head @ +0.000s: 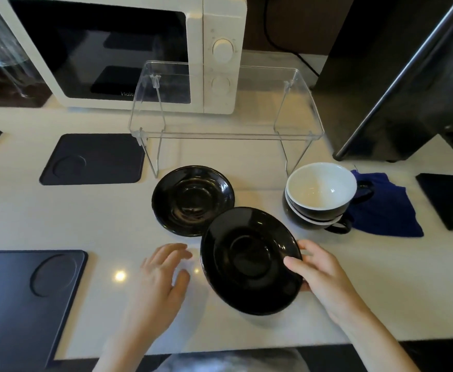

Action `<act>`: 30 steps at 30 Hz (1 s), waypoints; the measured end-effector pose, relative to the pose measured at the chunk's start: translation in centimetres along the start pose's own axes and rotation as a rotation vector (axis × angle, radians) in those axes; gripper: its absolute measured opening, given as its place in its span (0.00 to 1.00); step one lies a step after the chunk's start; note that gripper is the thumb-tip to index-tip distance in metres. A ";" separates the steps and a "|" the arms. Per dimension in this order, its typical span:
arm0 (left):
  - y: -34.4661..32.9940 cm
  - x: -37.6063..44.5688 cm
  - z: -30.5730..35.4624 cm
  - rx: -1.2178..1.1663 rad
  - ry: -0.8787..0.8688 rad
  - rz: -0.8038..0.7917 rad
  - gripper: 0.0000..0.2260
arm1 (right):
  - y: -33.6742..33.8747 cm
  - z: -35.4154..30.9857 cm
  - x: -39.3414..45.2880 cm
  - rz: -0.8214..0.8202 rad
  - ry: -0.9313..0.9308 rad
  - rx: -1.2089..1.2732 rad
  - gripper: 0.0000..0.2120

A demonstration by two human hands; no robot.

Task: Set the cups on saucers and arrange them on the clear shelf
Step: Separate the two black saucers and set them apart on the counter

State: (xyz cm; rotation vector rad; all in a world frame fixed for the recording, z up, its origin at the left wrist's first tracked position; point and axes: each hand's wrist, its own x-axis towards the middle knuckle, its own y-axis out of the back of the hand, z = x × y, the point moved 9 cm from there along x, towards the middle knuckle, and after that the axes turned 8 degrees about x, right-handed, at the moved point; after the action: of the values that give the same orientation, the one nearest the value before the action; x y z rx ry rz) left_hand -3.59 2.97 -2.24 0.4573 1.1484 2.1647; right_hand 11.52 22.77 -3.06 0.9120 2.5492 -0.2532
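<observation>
Right hand (324, 275) pinches near saucer (249, 260) rim at 3 o'clock, tilted. Left hand (161, 277) spread, empty, at its 9. Second saucer (191, 200) at 11, stacked cups (320, 196) at 1, clear shelf (225, 103) at 12.

1 head-worn wide-angle camera looks forward and steeply down across a pale countertop (59, 224), close above the person's own left hand (163, 277) and right hand (324, 277) at the frame's lower edge. The view faces a white microwave (220, 28) at the counter's back, with a clear shelf (225, 103) at center just in front of it. Straight edges bow toward the corners, the lens's distortion. Only this 1 view is given, so no part of the scene is shared between views.
</observation>
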 end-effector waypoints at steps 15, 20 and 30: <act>-2.9 -0.3 -1.4 0.361 0.096 0.006 0.25 | 2.8 1.8 0.5 0.078 0.049 -0.154 0.06; -2.8 -0.3 -1.2 0.374 0.095 -0.002 0.26 | 3.2 1.1 0.5 0.115 0.137 -0.287 0.07; -0.8 0.7 0.4 0.253 0.067 -0.030 0.19 | 3.7 0.8 0.3 0.088 0.175 -0.472 0.09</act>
State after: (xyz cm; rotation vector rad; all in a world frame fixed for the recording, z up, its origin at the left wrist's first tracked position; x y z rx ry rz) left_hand -3.61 4.01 -2.72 0.4759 1.4657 2.0307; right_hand 13.93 25.57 -4.05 0.8820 2.5441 0.4557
